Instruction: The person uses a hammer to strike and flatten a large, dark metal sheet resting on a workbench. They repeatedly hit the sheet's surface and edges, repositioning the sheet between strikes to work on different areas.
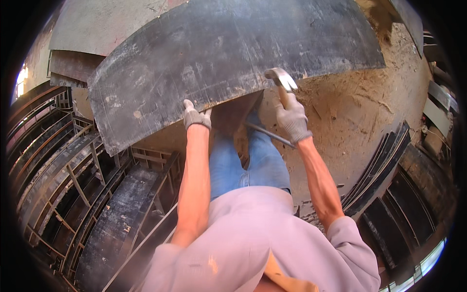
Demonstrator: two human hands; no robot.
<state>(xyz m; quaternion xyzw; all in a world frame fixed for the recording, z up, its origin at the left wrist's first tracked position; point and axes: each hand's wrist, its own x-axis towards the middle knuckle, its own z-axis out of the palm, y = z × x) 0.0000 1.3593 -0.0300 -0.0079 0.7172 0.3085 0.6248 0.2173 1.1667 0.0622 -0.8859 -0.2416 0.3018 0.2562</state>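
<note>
A large dark panel [233,48] with a curved outline and a scuffed face spreads across the top of the view. At its near edge is my left hand [196,118] in a pale knitted glove, the thumb on top of the panel and the fingers partly hidden at the edge. My right hand [291,116], gloved the same way, is closed round the handle of a claw hammer [280,79]. The shiny hammer head is beside the panel's near edge, slightly blurred. Whether it touches the panel I cannot tell.
A dark rod [272,135] slants across by my legs. Framed dark panels [112,224] stand to the left. More curved sheets [379,165] lean at the right, over dusty ground [340,107]. A grey board [102,27] lies at the upper left.
</note>
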